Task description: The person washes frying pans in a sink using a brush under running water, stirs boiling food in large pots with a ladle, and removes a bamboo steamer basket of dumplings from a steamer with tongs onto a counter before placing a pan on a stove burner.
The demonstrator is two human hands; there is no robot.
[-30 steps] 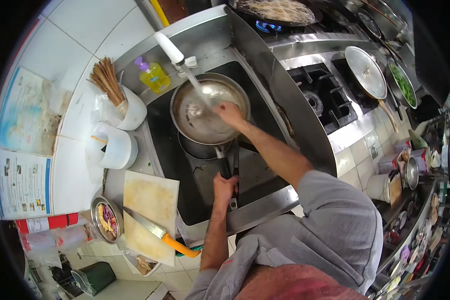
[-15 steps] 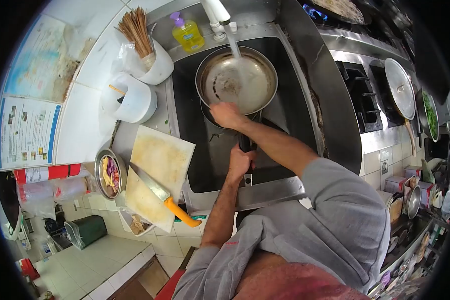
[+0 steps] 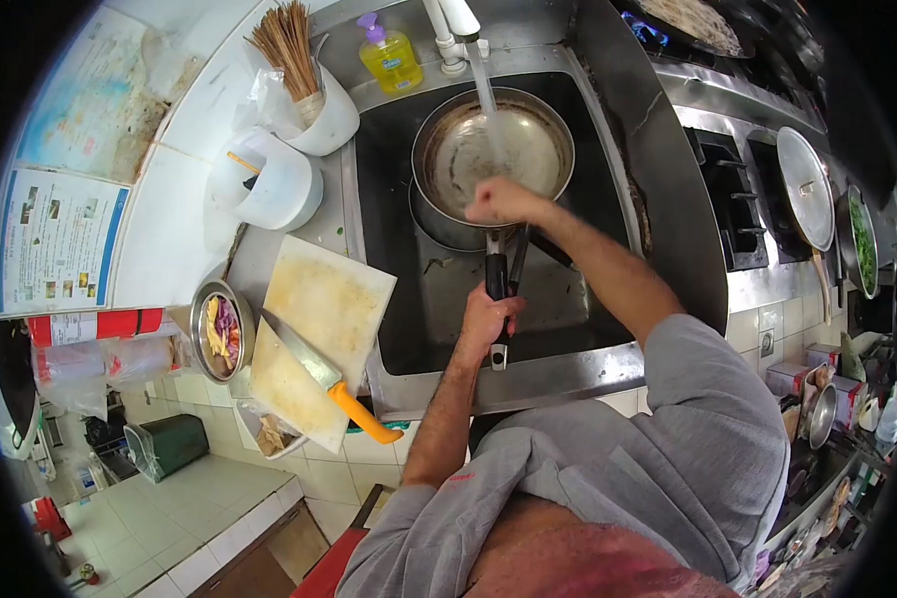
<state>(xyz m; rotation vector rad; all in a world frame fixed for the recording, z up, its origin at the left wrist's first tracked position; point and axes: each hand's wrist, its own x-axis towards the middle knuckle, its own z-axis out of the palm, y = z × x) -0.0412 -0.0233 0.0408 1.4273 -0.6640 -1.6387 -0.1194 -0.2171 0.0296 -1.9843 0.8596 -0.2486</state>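
A metal frying pan (image 3: 468, 149) sits in the dark sink under water running from the white faucet (image 3: 458, 18). My left hand (image 3: 488, 317) is wrapped round the pan's black handle near the sink's front edge. Over the pan's near rim is my right hand (image 3: 506, 202), its fingers closed; what they hold, if anything, is hidden. Beneath the first pan a second pan (image 3: 439, 227) shows in part, with its dark handle beside the first one.
A cutting board (image 3: 339, 289) with an orange-handled knife (image 3: 361, 412) lies left of the sink, beside a metal bowl (image 3: 199, 339) of food. White containers and a yellow soap bottle (image 3: 391, 62) stand behind. At right are a stove (image 3: 733, 199) and a lidded pan (image 3: 805, 184).
My right hand has moved from inside the pan to its near rim. The pan and sink stand further right and higher in the view, which has shifted.
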